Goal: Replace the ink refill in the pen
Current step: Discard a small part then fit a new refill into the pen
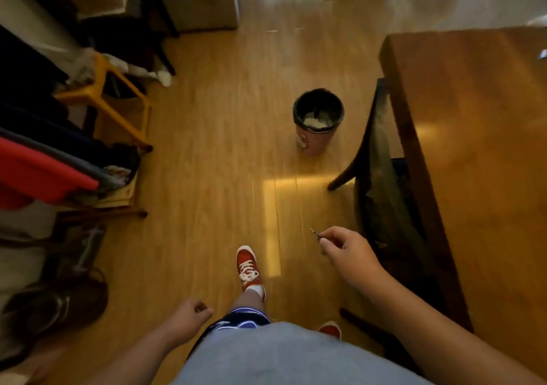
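Observation:
I am standing on a wooden floor, looking down. My right hand [346,251] pinches a thin ink refill [314,233] between thumb and fingers; only its pointed tip sticks out to the upper left. My left hand [192,315] hangs low near my thigh with its fingers curled, and nothing shows in it. A small waste bin [318,118] with a black liner and crumpled paper inside stands on the floor ahead. No pen body is visible.
A wooden table [473,133] fills the right side, with a dark chair [381,183] pushed against it. Cluttered shelves, a yellow stool [118,100] and bags line the left. My red shoe [248,267] is stepping forward on the floor.

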A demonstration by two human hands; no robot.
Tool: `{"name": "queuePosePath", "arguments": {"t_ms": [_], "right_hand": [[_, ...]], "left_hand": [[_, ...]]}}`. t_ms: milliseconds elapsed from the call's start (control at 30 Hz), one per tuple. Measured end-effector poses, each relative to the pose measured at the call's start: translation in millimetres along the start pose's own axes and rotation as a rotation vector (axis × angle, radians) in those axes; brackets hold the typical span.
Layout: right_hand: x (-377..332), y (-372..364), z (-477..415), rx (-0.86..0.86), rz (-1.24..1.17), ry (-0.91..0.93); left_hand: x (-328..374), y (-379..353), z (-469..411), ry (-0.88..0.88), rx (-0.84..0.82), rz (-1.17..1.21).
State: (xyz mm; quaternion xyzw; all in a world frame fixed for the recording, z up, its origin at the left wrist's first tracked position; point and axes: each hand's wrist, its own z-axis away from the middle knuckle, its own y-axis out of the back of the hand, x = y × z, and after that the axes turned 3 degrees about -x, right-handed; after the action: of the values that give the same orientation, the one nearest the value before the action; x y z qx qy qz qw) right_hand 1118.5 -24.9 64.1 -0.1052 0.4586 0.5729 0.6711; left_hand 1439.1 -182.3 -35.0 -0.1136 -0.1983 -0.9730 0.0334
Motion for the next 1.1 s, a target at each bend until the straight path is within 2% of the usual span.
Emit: {"name": "queuePosePath", "arguments": {"t_ms": [200, 333, 500, 800, 967, 1100], "right_hand": [[-89.3, -54.1, -86.2, -0.076, 0.023, -0.016], [-120.9, -68.5, -133.5, -0.067, 0.039, -0.061], [-125.6, -59.1, -179.9, -0.02, 0.048, -0.171], [-121.6, -17.4, -287.6, 0.028, 0.096, -0.342], [-148.9, 7.6, -372.6, -0.014, 0.144, -0.387], [-206.8, 25.8, -450.2, -0.079, 0.177, -0.344]], "left_hand": [[-48.2, 84.4, -46.3, 0.092, 0.003, 0.016], [-41.8, 151.8, -76.9, 0.094, -0.002, -0.056], [15.3, 219.5, -115.2, -0.007, 0.017, -0.005], [174.1, 318.0, -194.5, -0.202, 0.016, 0.08], [224.5, 378.5, -224.1, -0.143, 0.042, 0.108], [239.9, 425.6, -241.5, -0.082, 0.076, 0.106]]}}
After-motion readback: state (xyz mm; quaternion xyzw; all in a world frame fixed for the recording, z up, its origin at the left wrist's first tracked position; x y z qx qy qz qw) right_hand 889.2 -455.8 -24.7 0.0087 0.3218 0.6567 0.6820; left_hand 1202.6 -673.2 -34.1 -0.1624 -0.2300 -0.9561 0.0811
